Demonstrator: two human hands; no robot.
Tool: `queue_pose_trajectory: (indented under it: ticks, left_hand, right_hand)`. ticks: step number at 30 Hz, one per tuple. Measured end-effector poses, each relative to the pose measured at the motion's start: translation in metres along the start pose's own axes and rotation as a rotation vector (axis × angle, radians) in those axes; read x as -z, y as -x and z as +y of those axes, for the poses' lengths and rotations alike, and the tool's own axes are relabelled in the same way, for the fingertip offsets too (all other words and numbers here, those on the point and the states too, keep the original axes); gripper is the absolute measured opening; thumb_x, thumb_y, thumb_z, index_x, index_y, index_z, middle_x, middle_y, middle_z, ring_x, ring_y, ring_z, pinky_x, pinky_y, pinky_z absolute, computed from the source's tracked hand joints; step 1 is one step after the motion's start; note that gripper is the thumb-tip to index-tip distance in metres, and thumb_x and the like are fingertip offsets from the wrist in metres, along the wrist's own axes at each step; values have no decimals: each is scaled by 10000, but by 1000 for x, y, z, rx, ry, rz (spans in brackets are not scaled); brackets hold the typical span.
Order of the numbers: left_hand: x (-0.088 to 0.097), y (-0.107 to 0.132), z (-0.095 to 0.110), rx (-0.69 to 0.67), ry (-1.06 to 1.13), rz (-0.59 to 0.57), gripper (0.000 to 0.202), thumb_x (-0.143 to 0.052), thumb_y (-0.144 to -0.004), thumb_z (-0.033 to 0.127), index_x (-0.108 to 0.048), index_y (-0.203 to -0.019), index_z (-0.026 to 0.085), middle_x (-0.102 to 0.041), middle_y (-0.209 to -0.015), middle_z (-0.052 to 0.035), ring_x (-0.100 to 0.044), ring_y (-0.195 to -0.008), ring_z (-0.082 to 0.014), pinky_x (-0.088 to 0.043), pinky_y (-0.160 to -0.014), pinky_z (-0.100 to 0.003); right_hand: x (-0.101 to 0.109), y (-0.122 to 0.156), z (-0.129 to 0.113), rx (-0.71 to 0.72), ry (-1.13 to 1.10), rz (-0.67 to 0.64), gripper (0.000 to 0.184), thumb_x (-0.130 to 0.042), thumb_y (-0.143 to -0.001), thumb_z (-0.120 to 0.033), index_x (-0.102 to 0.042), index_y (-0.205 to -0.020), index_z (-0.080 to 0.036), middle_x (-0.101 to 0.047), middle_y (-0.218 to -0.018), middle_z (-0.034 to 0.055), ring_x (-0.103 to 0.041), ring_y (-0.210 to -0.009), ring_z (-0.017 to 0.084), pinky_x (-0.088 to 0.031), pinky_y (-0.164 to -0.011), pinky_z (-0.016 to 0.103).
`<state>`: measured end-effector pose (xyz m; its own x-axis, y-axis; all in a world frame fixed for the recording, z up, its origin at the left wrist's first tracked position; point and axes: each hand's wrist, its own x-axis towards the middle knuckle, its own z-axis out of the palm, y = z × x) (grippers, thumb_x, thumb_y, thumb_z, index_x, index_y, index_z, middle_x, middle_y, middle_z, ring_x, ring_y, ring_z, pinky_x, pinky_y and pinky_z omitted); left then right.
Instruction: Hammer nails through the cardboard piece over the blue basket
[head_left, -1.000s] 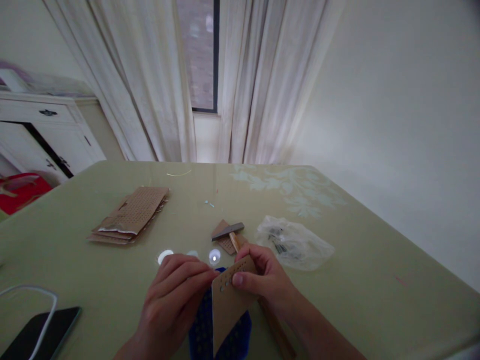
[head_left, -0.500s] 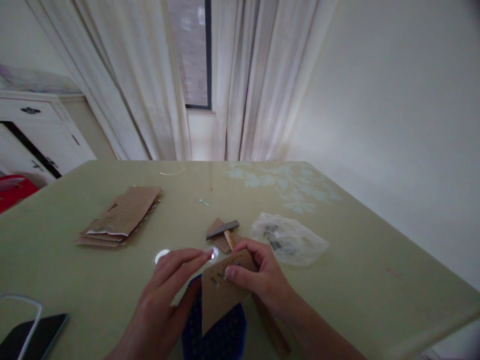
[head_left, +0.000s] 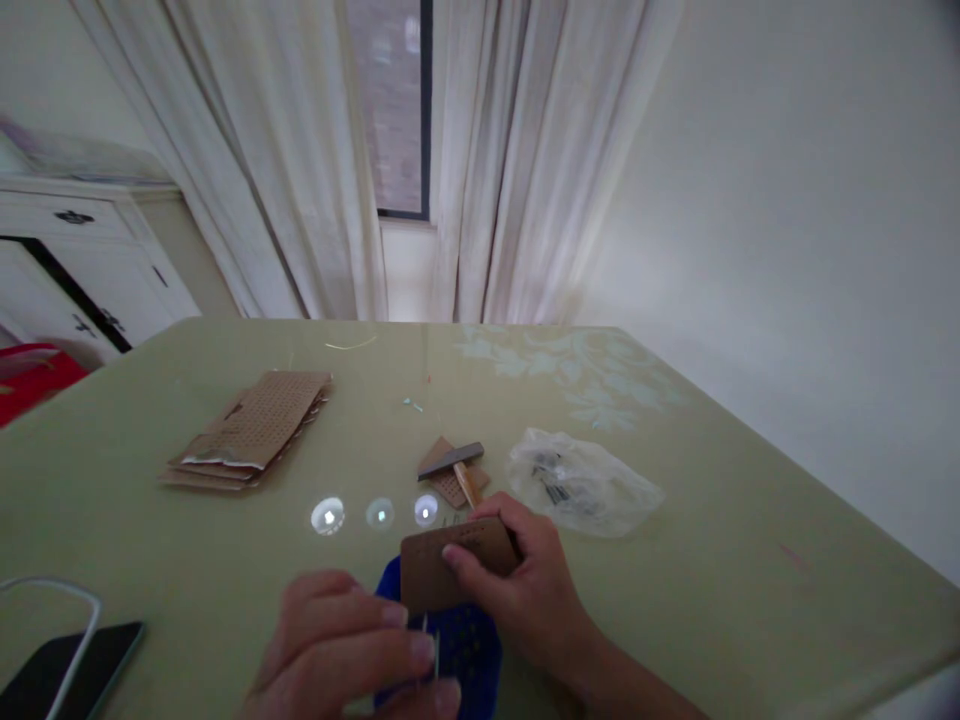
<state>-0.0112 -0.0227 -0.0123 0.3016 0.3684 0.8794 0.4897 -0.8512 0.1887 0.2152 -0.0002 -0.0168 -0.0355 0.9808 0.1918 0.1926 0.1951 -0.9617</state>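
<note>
My right hand (head_left: pixel 525 585) grips a small brown perforated card (head_left: pixel 442 570), held flat and tipped toward me over a blue perforated pad (head_left: pixel 469 645) at the table's near edge. My left hand (head_left: pixel 349 650) is low at the front, fingers and thumb pinched on a thin metal pin (head_left: pixel 435 640) just below the card. A small hammer (head_left: pixel 459 465) with a wooden handle lies on card scraps right behind my right hand.
A stack of brown perforated cards (head_left: pixel 251 430) lies at the left on the green table (head_left: pixel 712 520). A clear plastic bag (head_left: pixel 585 485) of small parts sits to the right. A dark phone (head_left: pixel 71 665) with a white cable lies at the front left.
My left hand drew back toward me and closed into a pinch on a thin pin. My right hand tipped the brown card from upright to nearly flat.
</note>
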Motion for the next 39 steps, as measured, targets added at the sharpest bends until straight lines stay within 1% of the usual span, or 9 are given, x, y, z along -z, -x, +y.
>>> queue_pose_trajectory:
  ticks: [2, 5, 8, 12, 23, 26, 29, 32, 39]
  left_hand:
    - [3, 2, -9, 28, 82, -88, 105, -727, -1016, 283, -821, -997, 323, -852, -889, 34, -788, -815, -181, -618, -890, -334]
    - [0, 4, -43, 540, -50, -164, 163, -710, -998, 402, -805, -1049, 280, -871, -951, -17, -808, -797, -219, -607, -695, -298]
    - [-2, 10, -81, 940, -269, -494, 296, -624, -958, 485, -819, -982, 264, -877, -960, -54, -814, -829, -288, -585, -714, -354]
    - [-2, 18, -103, 1094, -360, -786, 337, -523, -946, 424, -768, -1052, 220, -860, -994, -103, -803, -960, -332, -552, -792, -402]
    - [-10, 36, -107, 1006, -429, -703, 328, -472, -977, 393, -709, -1079, 191, -796, -992, -122, -765, -914, -319, -532, -784, -415]
    - [-13, 26, -92, 842, -333, -488, 300, -539, -992, 413, -753, -1022, 205, -786, -1014, -111, -745, -947, -320, -550, -868, -447]
    - [-18, 13, -64, 593, 26, -279, 208, -633, -1025, 385, -793, -1084, 266, -783, -1080, -70, -740, -1003, -256, -582, -894, -361]
    - [-22, 7, -36, 392, 241, -251, 286, -662, -1019, 219, -772, -1257, 332, -785, -1151, -47, -738, -1032, -211, -597, -853, -283]
    - [-19, 2, -19, 246, 202, -126, 246, -629, -1031, 121, -803, -1134, 260, -818, -981, -58, -720, -889, -204, -606, -756, -303]
  right_hand:
    - [3, -6, 2, -51, -151, 47, 254, -880, -792, -368, -694, -859, -209, -612, -690, -40, -513, -609, 130, -417, -556, 224]
    - [6, -13, 4, -163, -441, 98, 340, -915, -789, -446, -691, -890, -211, -653, -738, -33, -565, -642, 132, -461, -568, 212]
    - [5, -17, 7, -284, -612, 108, 426, -982, -718, -458, -711, -934, -211, -723, -806, -13, -637, -698, 148, -512, -607, 219]
    - [3, -19, 10, -333, -671, 79, 432, -1011, -692, -434, -730, -927, -205, -752, -818, -6, -663, -711, 151, -529, -622, 219]
    - [4, -12, 14, -322, -637, -49, 373, -1007, -712, -436, -778, -878, -192, -732, -787, -8, -638, -699, 136, -482, -622, 215]
    - [4, -11, 14, -330, -643, -81, 377, -1009, -701, -449, -788, -874, -197, -721, -764, -17, -617, -664, 125, -466, -603, 213]
    - [6, -9, 15, -311, -627, -112, 388, -1015, -687, -456, -795, -886, -205, -712, -744, -26, -608, -649, 120, -456, -601, 211]
    - [8, -6, 17, -271, -607, -223, 378, -994, -712, -476, -810, -896, -202, -719, -756, -13, -607, -643, 124, -460, -601, 224]
    - [7, 3, 8, -247, -577, -267, 336, -975, -738, -464, -828, -915, -219, -731, -793, -7, -614, -669, 130, -468, -632, 237]
